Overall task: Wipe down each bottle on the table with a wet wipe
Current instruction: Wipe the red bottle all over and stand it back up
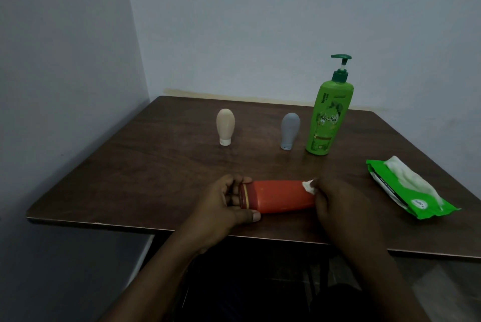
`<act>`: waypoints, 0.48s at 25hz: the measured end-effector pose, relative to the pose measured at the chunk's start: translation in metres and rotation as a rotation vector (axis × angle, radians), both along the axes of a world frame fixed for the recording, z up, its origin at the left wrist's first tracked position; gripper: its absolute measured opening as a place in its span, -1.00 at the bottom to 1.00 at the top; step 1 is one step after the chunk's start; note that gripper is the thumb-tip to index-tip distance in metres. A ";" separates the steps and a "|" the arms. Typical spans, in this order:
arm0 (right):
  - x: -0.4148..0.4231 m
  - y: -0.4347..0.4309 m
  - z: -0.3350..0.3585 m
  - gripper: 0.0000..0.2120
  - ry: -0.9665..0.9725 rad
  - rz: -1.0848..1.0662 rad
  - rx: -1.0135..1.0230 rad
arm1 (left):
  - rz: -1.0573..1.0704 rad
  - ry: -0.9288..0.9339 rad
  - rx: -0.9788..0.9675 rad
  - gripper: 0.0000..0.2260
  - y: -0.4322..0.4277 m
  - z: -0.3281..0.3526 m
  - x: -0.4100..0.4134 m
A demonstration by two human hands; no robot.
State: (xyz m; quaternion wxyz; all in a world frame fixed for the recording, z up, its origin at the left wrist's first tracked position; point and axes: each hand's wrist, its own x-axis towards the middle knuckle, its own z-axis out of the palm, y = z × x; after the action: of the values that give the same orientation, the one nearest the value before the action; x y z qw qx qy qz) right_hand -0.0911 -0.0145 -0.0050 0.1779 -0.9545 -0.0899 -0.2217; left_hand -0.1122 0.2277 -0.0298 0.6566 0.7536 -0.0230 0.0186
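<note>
Head view: red bottle sideways between left fingers gripping cap, right fingers pinching wipe.

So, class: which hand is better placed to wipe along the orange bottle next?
Right hand: it holds the wet wipe at the orange bottle's base, while the left hand grips its cap end.

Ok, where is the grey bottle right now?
In the head view the grey bottle stands cap-down toward the back of the table, just left of the green pump bottle and right of the beige bottle, untouched by either hand.
</note>
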 end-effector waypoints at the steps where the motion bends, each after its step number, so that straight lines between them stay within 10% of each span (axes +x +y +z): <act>1: 0.005 0.004 0.000 -0.81 0.010 -0.069 -0.002 | 0.007 -0.002 0.003 -0.40 -0.001 -0.001 0.000; 9: -0.024 0.067 -0.009 -0.69 -0.157 0.502 0.010 | -0.003 -0.006 -0.007 -0.39 0.003 0.000 0.001; 12: -0.008 0.017 -0.010 -0.75 -0.099 0.301 0.047 | 0.000 -0.004 -0.002 -0.38 0.002 -0.002 0.002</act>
State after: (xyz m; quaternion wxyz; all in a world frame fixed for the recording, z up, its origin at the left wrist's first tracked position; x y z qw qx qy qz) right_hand -0.0992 0.0021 -0.0152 0.2270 -0.9137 -0.2355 -0.2413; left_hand -0.1107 0.2296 -0.0314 0.6572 0.7530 -0.0244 0.0202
